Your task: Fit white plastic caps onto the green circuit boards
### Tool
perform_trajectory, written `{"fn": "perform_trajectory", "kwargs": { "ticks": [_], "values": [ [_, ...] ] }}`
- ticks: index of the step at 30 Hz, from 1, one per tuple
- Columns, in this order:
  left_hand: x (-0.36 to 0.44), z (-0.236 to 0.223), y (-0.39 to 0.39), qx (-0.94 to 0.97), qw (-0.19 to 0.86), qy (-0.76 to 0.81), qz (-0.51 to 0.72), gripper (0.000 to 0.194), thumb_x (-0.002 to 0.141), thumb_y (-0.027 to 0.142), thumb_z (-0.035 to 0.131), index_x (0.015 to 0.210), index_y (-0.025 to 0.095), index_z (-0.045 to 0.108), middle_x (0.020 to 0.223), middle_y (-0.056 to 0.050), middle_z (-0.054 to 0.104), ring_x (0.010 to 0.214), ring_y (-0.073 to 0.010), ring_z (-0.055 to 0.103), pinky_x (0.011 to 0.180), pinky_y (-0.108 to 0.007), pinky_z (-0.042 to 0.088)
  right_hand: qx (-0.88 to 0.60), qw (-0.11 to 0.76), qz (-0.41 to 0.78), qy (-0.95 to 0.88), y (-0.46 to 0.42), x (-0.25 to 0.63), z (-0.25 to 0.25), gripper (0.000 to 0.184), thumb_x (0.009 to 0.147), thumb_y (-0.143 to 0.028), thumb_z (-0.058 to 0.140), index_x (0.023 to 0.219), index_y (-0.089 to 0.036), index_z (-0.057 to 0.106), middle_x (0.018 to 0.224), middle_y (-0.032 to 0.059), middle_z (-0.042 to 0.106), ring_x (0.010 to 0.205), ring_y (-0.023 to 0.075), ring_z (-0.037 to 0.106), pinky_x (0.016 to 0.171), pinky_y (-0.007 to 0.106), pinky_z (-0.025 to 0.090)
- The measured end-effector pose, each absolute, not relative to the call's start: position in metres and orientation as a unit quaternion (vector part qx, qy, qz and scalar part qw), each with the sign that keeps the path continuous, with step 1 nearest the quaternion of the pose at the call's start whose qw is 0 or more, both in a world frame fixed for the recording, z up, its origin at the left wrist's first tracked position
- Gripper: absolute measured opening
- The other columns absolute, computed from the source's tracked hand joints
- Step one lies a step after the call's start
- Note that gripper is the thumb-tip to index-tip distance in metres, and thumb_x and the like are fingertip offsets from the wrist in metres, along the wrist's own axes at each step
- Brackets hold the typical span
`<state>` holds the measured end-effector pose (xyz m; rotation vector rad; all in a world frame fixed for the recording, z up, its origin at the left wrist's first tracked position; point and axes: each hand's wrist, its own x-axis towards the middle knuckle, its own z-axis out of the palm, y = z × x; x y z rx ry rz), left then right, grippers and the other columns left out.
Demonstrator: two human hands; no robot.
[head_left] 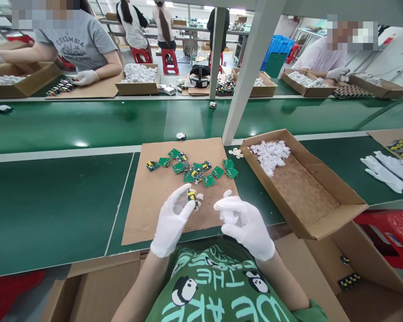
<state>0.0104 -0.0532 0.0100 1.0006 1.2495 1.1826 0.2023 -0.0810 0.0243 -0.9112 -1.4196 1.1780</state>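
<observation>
My left hand (172, 221), in a white glove, pinches a small circuit board (191, 197) with a yellow part between thumb and fingers. Just to its right, my gloved right hand (243, 223) is closed around a small white plastic piece (227, 194). Both hands hover over the near edge of a brown cardboard sheet (154, 201). Several green circuit boards (195, 167) lie scattered on the far half of that sheet.
An open cardboard box (322, 197) with white plastic pieces (268, 154) sits at right. A spare pair of white gloves (387, 170) lies further right. A metal post (246, 76) rises behind the sheet. Other people work across the green belt (87, 123) with boxes.
</observation>
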Motion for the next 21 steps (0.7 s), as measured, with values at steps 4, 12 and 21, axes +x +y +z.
{"fn": "perform_trajectory", "kwargs": {
  "ticks": [4,12,21],
  "values": [
    [0.016,0.014,-0.06,0.432,0.557,0.512,0.491,0.052,0.078,0.04,0.076,0.123,0.019,0.062,0.111,-0.009,0.074,0.085,-0.021,0.073,0.082,-0.035,0.06,-0.391,0.519,0.522,-0.552,-0.086,0.204,0.028,0.022,0.079,-0.026,0.074,0.101,-0.025,0.072,0.06,-0.006,0.05,0.053,0.0094,0.042,0.055,0.026,0.046],
    [0.018,0.018,-0.067,0.418,0.614,0.468,0.479,0.048,0.083,0.038,0.072,0.126,0.02,0.061,0.116,-0.011,0.07,0.076,-0.0169,0.07,0.077,-0.033,0.057,-0.363,0.545,0.552,-0.515,-0.095,0.21,0.03,0.031,0.084,-0.029,0.072,0.115,-0.027,0.071,0.064,-0.0048,0.06,0.046,0.0066,0.045,0.049,0.024,0.045],
    [0.023,0.015,-0.072,0.395,0.712,0.36,0.455,0.048,0.087,0.046,0.068,0.127,0.021,0.061,0.109,-0.013,0.073,0.056,-0.0109,0.063,0.048,-0.021,0.047,-0.464,0.587,0.467,-0.472,-0.095,0.208,0.022,0.008,0.079,-0.028,0.077,0.086,-0.023,0.076,0.076,0.004,0.078,0.061,0.0157,0.071,0.059,0.027,0.059]
  ]
}}
